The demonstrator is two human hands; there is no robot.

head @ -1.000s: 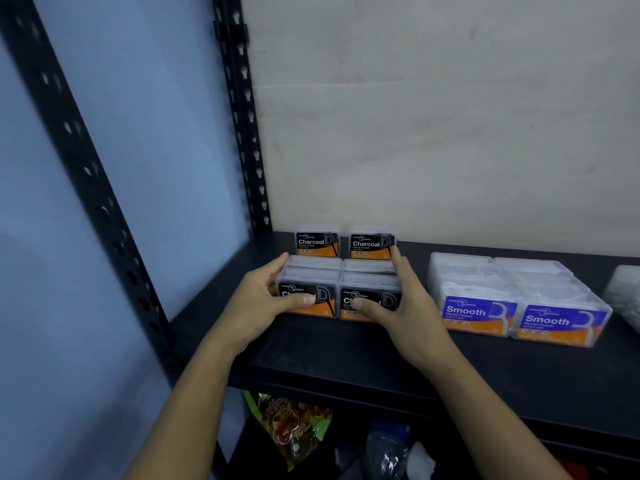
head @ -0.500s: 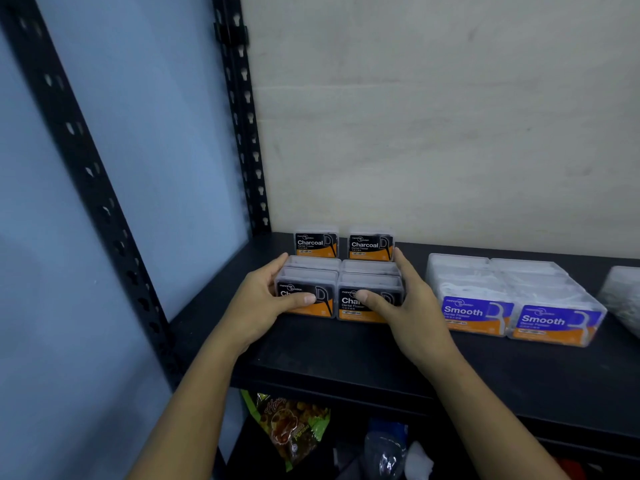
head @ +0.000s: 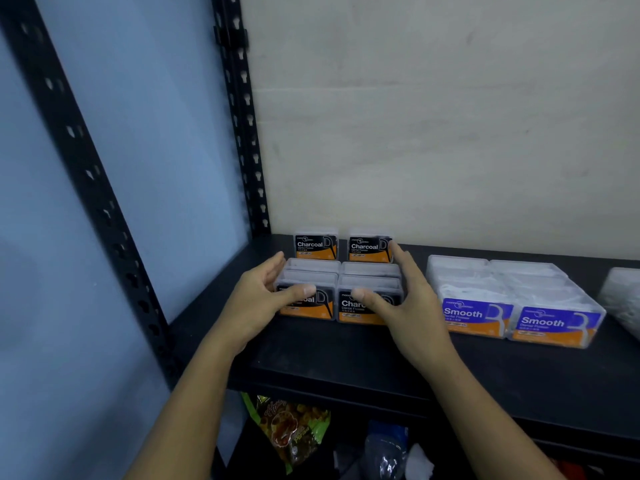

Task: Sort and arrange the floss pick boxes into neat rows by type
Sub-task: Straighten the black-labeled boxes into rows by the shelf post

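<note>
Front Charcoal boxes — labels partly covered by fingers; clear box cut by right edge; small print unreadable.

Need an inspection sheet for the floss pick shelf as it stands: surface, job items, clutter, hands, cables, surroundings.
Surface: black shelf, boxes sit toward the back.
Job's things: Charcoal boxes in a two-wide block at left, labels facing front. Smooth boxes in a separate two-wide block to the right, with a gap between the blocks.
Clutter: snack bag and plastic bottle on the level below. Pale pack at the right edge, contents unclear.
Hands: left hand against the Charcoal block's left side, thumb on a front label. Right hand against its right side, thumb on a front label.
Cables: nothing seen.
Surroundings: perforated upright, pale wall behind, blue panel at left.
</note>
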